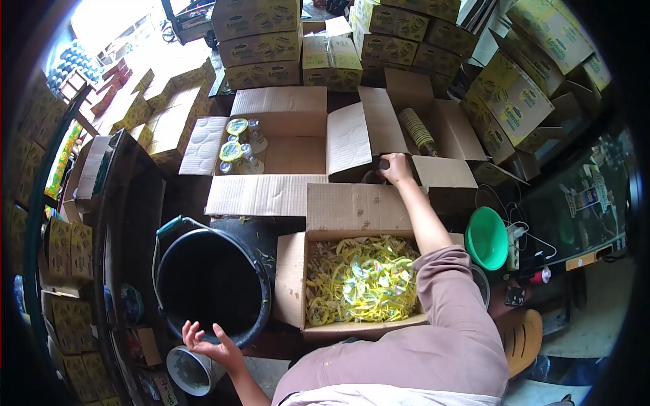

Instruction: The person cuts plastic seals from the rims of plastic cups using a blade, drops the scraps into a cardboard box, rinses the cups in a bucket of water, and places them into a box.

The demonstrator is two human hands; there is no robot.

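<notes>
My left hand (pixel 215 348) is raised palm up, fingers spread and holding nothing, at the near rim of a large black bucket (pixel 252 326). My right hand (pixel 398 169) reaches forward between the open cartons, its fingers closed round a dark, round-ended thing (pixel 384 164) whose kind I cannot make out. Just beyond it, a carton (pixel 455 128) contains a stack of yellow-patterned lids (pixel 418 132). Left of that hand, another open carton (pixel 298 145) holds several clear cups with printed lids (pixel 237 127). Nearer me, a carton (pixel 290 287) is filled with yellow-green shreds (pixel 362 281).
A green bowl (pixel 486 238) stands at the right beside cables and a power strip (pixel 513 250). Stacked yellow lemon-printed boxes (pixel 261 47) line the back and the left side. A grey-white pail (pixel 191 371) sits below the bucket. The orange chair back (pixel 521 342) is close at my right.
</notes>
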